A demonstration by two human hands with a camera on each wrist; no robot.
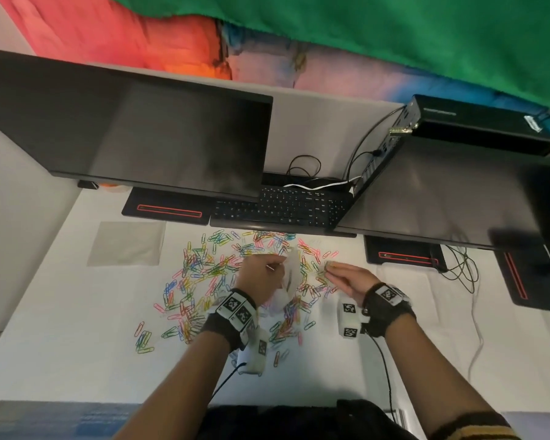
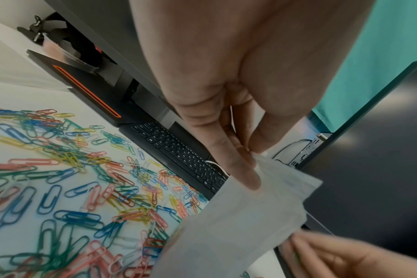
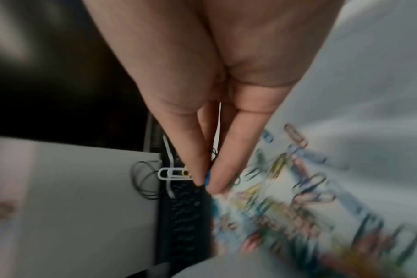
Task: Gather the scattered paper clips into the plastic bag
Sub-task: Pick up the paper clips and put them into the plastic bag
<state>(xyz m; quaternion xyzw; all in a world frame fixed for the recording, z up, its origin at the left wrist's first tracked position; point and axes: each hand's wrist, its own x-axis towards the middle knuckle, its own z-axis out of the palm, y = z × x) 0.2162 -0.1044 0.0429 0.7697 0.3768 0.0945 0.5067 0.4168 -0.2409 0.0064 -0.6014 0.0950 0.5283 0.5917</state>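
Note:
Many coloured paper clips [image 1: 210, 274] lie scattered across the white desk [image 1: 77, 328]. My left hand [image 1: 261, 274] pinches the top edge of a clear plastic bag [image 1: 291, 274] and holds it up above the clips. In the left wrist view the bag [image 2: 245, 212] hangs from my thumb and fingers [image 2: 240, 169]. My right hand [image 1: 343, 276] is just right of the bag. It pinches a small bunch of paper clips [image 3: 176, 174], white, yellow and blue, between thumb and fingertips [image 3: 217, 180]. The right wrist view is blurred by motion.
A black keyboard [image 1: 286, 206] lies behind the clips, under two dark monitors [image 1: 140, 134] [image 1: 451, 192]. Black stands with red stripes [image 1: 169, 211] [image 1: 404, 255] flank it. A grey sheet [image 1: 127, 242] lies at the left. Cables [image 1: 461, 271] trail at the right.

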